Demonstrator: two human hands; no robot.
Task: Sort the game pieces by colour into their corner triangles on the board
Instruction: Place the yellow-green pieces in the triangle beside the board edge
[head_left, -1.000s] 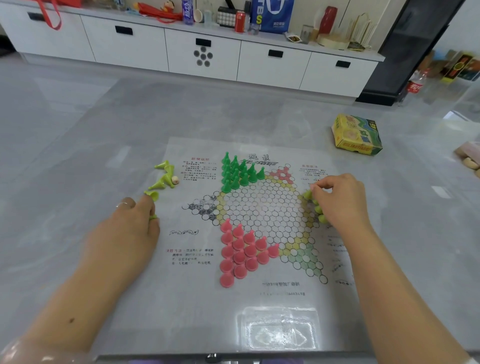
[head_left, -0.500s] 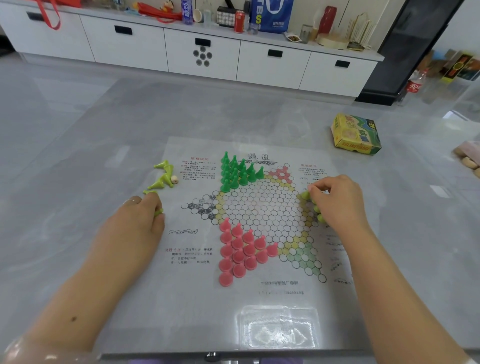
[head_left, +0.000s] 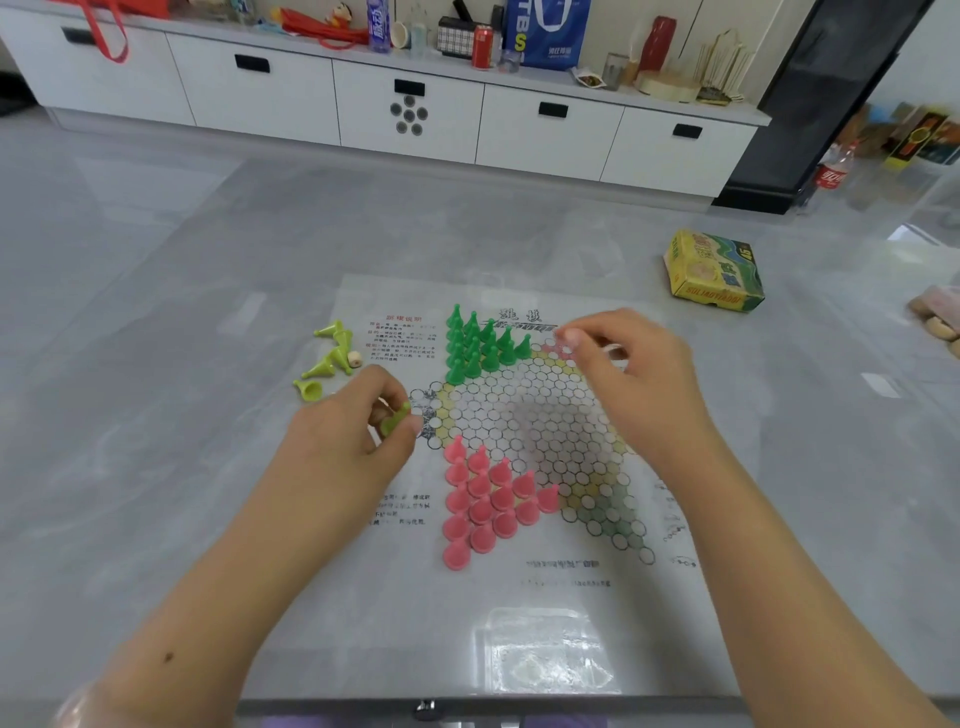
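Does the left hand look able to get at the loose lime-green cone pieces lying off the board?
Probably yes: the left hand is close beside the lime-green cone pieces with bare table between, though it already holds one lime-green piece.

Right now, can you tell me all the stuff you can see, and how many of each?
Board: one, white sheet with a hexagon star, flat on the grey table.
Dark green pieces: about fifteen, standing in the far triangle.
Pink pieces: about fifteen, standing in the near-left triangle.
Light green pieces: about five, tipped over on the table left of the board.
Box: one, yellow and green, far right of the board.
Cabinet: one, white, with clutter on top.
Left hand: its grip pinches one light green piece.
Right hand: fingers curled over the far-right triangle; contents unclear.
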